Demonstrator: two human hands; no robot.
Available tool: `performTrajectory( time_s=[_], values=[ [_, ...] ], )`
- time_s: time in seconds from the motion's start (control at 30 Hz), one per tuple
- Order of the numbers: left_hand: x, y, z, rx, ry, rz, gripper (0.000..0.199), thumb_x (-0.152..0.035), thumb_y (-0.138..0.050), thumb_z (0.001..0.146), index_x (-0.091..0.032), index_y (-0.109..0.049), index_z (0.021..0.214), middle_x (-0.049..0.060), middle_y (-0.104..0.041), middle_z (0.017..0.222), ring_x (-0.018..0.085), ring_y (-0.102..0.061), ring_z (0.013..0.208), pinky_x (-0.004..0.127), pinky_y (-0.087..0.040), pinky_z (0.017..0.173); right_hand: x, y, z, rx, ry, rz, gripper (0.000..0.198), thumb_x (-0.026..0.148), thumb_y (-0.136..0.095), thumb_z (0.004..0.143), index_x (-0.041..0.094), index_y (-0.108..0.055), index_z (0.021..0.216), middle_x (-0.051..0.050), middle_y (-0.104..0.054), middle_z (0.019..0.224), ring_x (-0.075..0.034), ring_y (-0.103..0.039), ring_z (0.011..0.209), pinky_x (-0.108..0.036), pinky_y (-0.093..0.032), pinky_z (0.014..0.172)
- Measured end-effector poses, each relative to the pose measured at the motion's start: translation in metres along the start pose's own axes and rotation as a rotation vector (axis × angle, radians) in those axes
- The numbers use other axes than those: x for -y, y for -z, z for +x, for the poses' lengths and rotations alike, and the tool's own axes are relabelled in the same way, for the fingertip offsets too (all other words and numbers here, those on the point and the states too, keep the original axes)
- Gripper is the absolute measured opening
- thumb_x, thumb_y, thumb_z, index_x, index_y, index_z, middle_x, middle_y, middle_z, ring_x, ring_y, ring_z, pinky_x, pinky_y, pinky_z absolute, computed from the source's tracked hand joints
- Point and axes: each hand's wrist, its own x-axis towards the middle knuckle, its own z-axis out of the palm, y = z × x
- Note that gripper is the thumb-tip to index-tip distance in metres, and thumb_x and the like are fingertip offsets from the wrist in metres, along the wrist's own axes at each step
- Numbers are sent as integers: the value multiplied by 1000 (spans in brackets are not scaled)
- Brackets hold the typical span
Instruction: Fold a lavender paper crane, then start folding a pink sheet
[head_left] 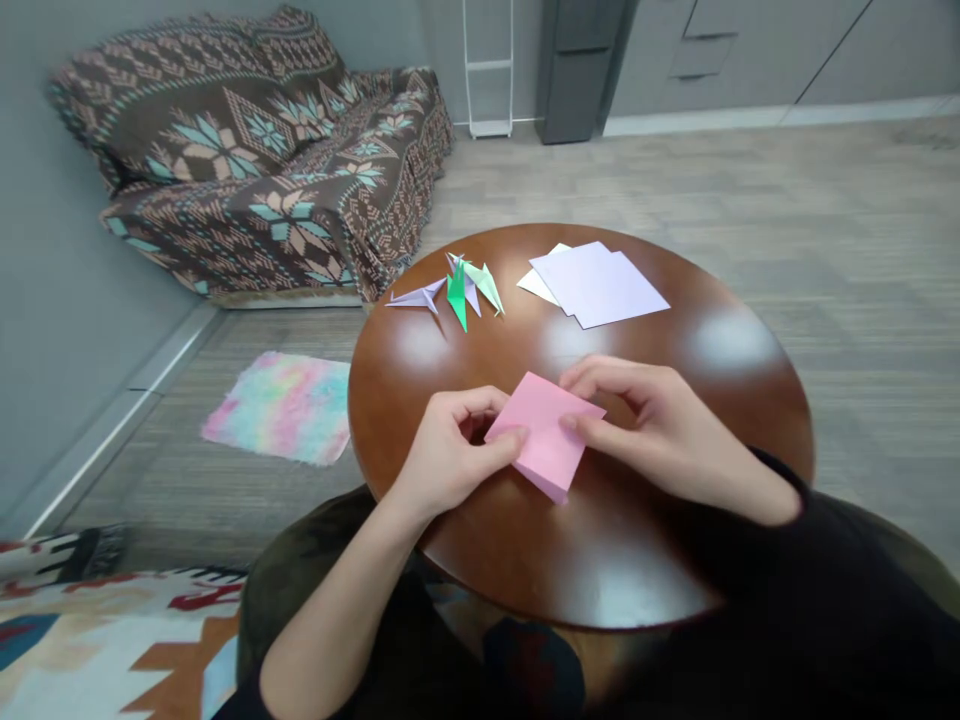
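Observation:
A pink sheet of origami paper [541, 425], folded into a small square with layers parting at its lower edge, is held between both hands over the round table. My left hand [463, 445] pinches its left corner, thumb on top and the other fingers curled underneath. On the opposite side, my right hand [637, 415] grips the right edge, its thumb on the upper face and its index finger behind the far edge. The fingertips beneath the paper are hidden.
Several folded paper cranes [457, 292], in green, pale green and lilac, lie at the far left of the brown wooden table [712, 450]. Right of them is a stack of lilac and pale sheets [600, 285]. A covered sofa [247, 170] and a pastel rug [281, 405] are beyond.

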Motion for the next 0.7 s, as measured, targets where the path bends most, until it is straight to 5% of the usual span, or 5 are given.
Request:
performTrajectory(
  time_s=[0.33, 0.7],
  values=[
    [-2, -7, -1, 9, -51, 199, 6, -18, -68, 75, -13, -71, 76, 4, -67, 76, 17, -58, 69, 28, -46, 64, 4, -5, 1, 71, 65, -149, 10, 12, -61, 90, 18, -63, 82, -5, -64, 92, -19, -60, 80, -32, -44, 70],
    [4, 1, 1, 63, -32, 50, 2, -16, -72, 75, -14, -71, 74, 4, -69, 76, 17, -61, 73, 31, -48, 73, 5, 11, -5, 90, 7, -187, 10, 21, -62, 96, 20, -63, 86, -4, -67, 96, -19, -62, 83, -33, -47, 75]
  ],
)
